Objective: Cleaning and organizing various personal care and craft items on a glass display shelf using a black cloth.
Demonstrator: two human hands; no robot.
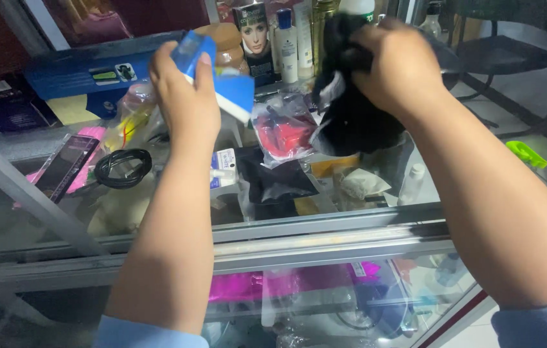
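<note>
My left hand (186,96) grips a small blue and white box (222,80), lifted above the glass counter top (325,232). A bunched black cloth (354,122) is held in my right hand (399,64), and part of it hangs down over the counter beside the box. Just below the two hands lie a clear bag with a red item (283,132) and a dark packet (273,183). Both forearms reach forward from light blue sleeves at the bottom edge.
A coiled black cable (122,167) and a dark phone (67,166) on pink lie left. Bottles and a tall box (289,38) stand at the back. A metal frame bar (28,193) crosses left. A dark chair (511,51) and a green item (526,153) are at the right.
</note>
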